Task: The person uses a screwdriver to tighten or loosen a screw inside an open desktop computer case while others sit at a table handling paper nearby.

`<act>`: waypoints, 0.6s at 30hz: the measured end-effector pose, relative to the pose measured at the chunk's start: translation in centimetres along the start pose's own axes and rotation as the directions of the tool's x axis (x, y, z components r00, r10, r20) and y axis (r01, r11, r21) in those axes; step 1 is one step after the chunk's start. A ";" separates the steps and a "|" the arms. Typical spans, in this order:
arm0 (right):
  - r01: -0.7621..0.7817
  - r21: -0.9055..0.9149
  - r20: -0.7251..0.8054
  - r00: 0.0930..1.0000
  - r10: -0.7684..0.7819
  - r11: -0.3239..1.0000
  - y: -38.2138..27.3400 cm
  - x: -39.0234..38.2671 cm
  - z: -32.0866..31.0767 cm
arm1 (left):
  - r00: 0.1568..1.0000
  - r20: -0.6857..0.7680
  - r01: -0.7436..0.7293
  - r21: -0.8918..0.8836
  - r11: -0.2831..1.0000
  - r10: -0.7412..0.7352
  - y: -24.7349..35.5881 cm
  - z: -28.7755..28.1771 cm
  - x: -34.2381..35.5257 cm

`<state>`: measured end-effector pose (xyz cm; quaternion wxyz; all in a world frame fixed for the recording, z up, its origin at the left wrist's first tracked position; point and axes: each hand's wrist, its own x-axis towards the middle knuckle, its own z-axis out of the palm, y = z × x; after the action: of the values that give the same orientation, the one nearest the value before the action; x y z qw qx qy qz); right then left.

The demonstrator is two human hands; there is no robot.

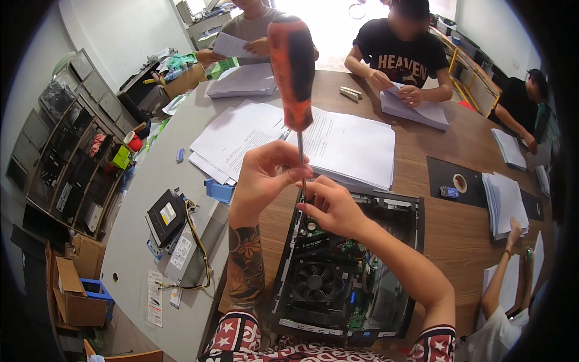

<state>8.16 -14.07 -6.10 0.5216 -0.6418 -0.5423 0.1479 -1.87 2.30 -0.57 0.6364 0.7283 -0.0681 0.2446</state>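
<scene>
Orange-and-black plastic tops the screwdriver point(294, 90), upright at upper centre and nearest your eye; it looks light and stiff, the steel probably slick — best held by its fat handle point(290, 75). Mid-frame, your left hand point(265, 172) pinches its shaft point(301, 148); your right hand point(338, 208) curls by the lower end, its hold unclear. Beneath, lower centre, the open computer case point(313, 329) seems heavy and rigid — take its frame, sparing the fragile boards point(358, 318). Beyond lies loose paper point(356, 142).

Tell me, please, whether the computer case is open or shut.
Open: no panel covers the computer case, so its cooling fan and green circuit board show.
</scene>
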 end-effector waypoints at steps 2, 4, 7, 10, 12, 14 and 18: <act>0.004 -0.010 -0.004 1.000 -0.004 1.000 0.5 0.1 0.1 | 0.999 -0.037 -0.005 0.026 1.000 0.006 0.1 0.1 0.1; 0.004 -0.024 -0.011 1.000 -0.004 1.000 1.1 0.0 0.1 | 1.000 -0.024 -0.002 -0.027 1.000 0.001 0.6 0.8 0.4; 0.039 -0.025 -0.008 0.999 -0.039 0.999 1.5 0.0 0.4 | 0.999 0.017 0.040 -0.066 0.997 -0.039 1.2 0.8 0.2; 0.111 -0.052 -0.049 0.992 -0.114 0.992 2.0 0.0 0.4 | 0.996 0.047 0.079 -0.038 0.996 -0.077 0.9 0.5 0.2; 0.068 -0.038 -0.024 0.997 -0.069 0.997 1.7 -0.2 0.3 | 0.996 0.040 0.086 -0.019 0.996 -0.085 0.0 0.3 0.1; 0.047 -0.048 -0.022 0.999 -0.048 0.998 1.1 -0.2 0.3 | 1.000 0.019 -0.002 0.041 0.999 0.001 -0.4 0.2 0.0; 0.033 -0.072 -0.024 0.999 -0.035 0.997 0.8 0.0 0.4 | 0.999 0.005 -0.034 0.149 0.988 0.034 0.1 0.2 0.2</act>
<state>8.31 -13.80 -6.95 0.5076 -0.6525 -0.5515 0.1115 -1.62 2.10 -0.44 0.5760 0.7729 -0.0627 0.2588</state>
